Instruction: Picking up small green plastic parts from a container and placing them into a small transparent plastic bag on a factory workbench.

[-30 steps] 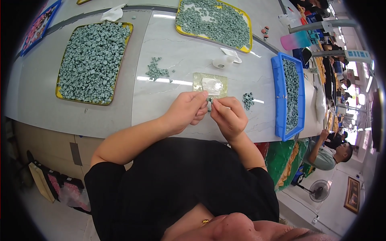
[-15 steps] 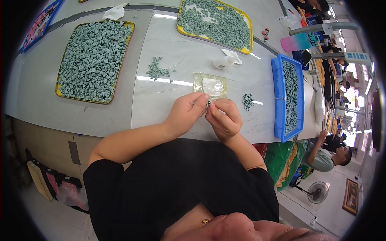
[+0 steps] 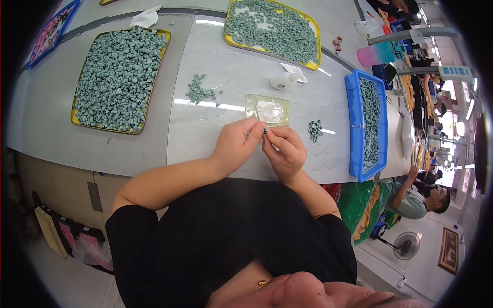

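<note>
My left hand (image 3: 238, 143) and my right hand (image 3: 285, 150) meet at the fingertips over the table, both closed in a pinch. A small dark green piece (image 3: 265, 130) shows between them, too small to make out in detail. Just beyond the fingers lies a pale yellow-green square pad (image 3: 251, 107) with a white, clear-topped patch (image 3: 270, 111) on it. A loose cluster of grey-green pieces (image 3: 200, 90) is to the left. Another small cluster of green pieces (image 3: 315, 131) lies close to my right hand.
A yellow-rimmed tray (image 3: 77, 117) heaped with green pieces stands left; another yellow-rimmed tray (image 3: 319, 49) is at the back. A white bottle (image 3: 285, 80) sits behind the pad. On the right are a blue bin (image 3: 356, 128) of green pieces and a pink-and-blue drinking bottle (image 3: 375, 54).
My hands stay together in almost the same place, and the fingertips shift very slightly around the small green piece. Nothing on the table has visibly moved.
</note>
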`<state>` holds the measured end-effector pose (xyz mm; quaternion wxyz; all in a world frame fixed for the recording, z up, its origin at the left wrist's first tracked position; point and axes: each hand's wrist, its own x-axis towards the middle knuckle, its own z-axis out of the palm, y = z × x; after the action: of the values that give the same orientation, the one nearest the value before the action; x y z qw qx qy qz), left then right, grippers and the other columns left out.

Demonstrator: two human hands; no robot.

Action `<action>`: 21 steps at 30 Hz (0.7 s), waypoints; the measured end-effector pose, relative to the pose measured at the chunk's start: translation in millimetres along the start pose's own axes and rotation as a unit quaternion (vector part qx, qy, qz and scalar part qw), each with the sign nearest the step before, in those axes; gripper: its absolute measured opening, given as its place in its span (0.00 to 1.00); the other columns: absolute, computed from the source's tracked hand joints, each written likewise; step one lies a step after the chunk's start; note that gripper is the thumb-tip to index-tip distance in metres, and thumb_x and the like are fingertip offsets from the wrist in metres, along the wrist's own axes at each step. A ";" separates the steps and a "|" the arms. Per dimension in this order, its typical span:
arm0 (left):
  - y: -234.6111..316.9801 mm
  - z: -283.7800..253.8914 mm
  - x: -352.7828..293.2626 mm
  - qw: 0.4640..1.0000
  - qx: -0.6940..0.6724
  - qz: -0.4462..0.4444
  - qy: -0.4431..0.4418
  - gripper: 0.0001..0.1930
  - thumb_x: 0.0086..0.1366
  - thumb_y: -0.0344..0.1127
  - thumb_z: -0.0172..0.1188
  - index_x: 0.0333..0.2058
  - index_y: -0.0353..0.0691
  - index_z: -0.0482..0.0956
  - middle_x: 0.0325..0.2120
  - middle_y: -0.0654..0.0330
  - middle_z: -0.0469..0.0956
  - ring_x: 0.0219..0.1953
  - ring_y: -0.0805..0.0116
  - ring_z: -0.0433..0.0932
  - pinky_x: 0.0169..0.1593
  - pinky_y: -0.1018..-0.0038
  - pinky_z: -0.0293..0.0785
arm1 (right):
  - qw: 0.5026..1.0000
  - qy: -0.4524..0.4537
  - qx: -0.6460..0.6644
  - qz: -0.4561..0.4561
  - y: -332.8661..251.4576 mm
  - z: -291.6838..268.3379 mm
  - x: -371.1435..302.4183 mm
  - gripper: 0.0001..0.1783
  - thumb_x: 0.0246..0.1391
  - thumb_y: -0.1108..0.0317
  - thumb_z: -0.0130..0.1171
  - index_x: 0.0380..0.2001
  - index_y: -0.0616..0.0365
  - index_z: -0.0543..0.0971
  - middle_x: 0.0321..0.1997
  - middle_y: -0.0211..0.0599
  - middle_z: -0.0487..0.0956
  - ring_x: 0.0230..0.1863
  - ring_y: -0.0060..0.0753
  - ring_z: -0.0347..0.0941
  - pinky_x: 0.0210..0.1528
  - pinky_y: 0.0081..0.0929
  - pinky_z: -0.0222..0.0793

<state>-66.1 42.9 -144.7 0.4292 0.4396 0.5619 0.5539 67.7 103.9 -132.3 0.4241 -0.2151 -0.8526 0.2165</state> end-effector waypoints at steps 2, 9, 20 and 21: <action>-0.6 1.0 2.3 0.997 -0.043 -0.060 -0.021 0.18 0.68 0.42 0.47 0.23 0.35 0.69 0.16 0.62 0.66 0.19 0.74 0.62 0.24 0.76 0.60 | 0.999 -0.027 0.006 0.021 4.0 -11.9 3.9 0.13 0.38 0.86 0.63 0.31 0.64 0.78 0.30 0.39 0.77 0.27 0.32 0.74 0.27 0.21 0.69; 3.7 3.6 8.2 0.934 -0.198 -0.270 -0.128 0.14 0.69 0.40 0.45 0.25 0.39 0.66 0.18 0.68 0.62 0.18 0.81 0.56 0.20 0.81 0.54 | 0.947 -0.178 -0.180 0.198 48.5 -73.4 11.9 0.09 0.47 0.78 0.57 0.34 0.63 0.79 0.32 0.41 0.78 0.32 0.39 0.74 0.34 0.26 0.69; 11.1 -4.5 14.6 0.853 -0.418 -0.306 -0.068 0.03 0.63 0.29 0.45 0.33 0.36 0.67 0.25 0.64 0.64 0.20 0.80 0.56 0.21 0.82 0.51 | 0.891 -0.254 -0.263 0.270 63.0 -90.6 5.6 0.08 0.45 0.79 0.56 0.33 0.64 0.75 0.35 0.43 0.75 0.34 0.41 0.72 0.37 0.30 0.68; 12.8 -4.8 15.2 0.849 -0.425 -0.310 -0.048 0.04 0.64 0.30 0.47 0.34 0.36 0.67 0.25 0.65 0.64 0.20 0.80 0.56 0.21 0.83 0.51 | 0.898 -0.239 -0.242 0.281 62.7 -90.3 6.1 0.09 0.45 0.79 0.56 0.33 0.64 0.75 0.33 0.42 0.75 0.33 0.38 0.72 0.37 0.29 0.68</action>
<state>-74.2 56.5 -131.7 0.7498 0.0432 0.3571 0.5553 149.5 175.1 -113.7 0.0640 -0.4832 -0.8586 0.1588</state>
